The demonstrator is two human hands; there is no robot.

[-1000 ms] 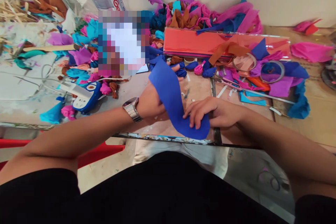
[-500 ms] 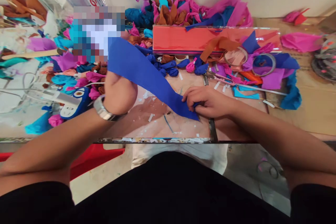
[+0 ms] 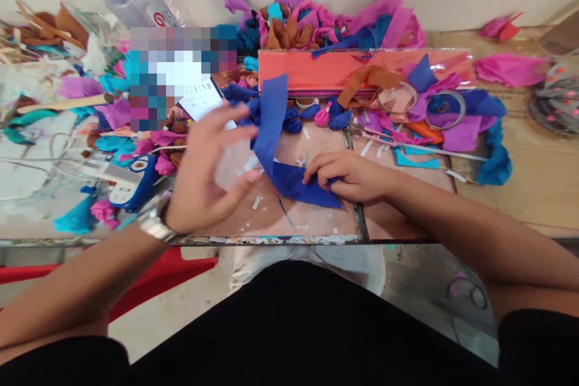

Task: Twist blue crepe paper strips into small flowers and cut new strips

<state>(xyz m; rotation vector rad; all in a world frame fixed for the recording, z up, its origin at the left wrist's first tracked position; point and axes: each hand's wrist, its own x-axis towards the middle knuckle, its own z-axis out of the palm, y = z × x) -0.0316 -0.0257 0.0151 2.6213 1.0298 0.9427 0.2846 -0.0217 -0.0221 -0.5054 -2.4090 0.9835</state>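
Note:
A long strip of blue crepe paper [image 3: 271,132] bends over above the table, its upper end standing free and its lower part lying near the front edge. My right hand [image 3: 344,175] pinches that lower end, fingers curled down on it. Left of the strip, my left hand [image 3: 212,175] is raised with fingers and thumb spread, holding nothing; it is a little blurred and wears a metal watch on the wrist. Just behind it a phone [image 3: 201,96] with a lit screen leans among the scraps, part of it pixelated. Several small blue paper bundles [image 3: 293,123] lie beyond the strip.
An orange paper pack [image 3: 312,69] lies behind, with crumpled paper [image 3: 375,12] heaped at the wall. Tape rolls [image 3: 446,110] and scissors [image 3: 380,136] are at right. A blue glue gun [image 3: 140,184] with its cable lies left; a plastic bottle [image 3: 140,0] stands behind.
My left hand has let go of the strip's upper end and opened, moving down and towards me. The freed end has swung right and folded upward. My right hand keeps its pinch.

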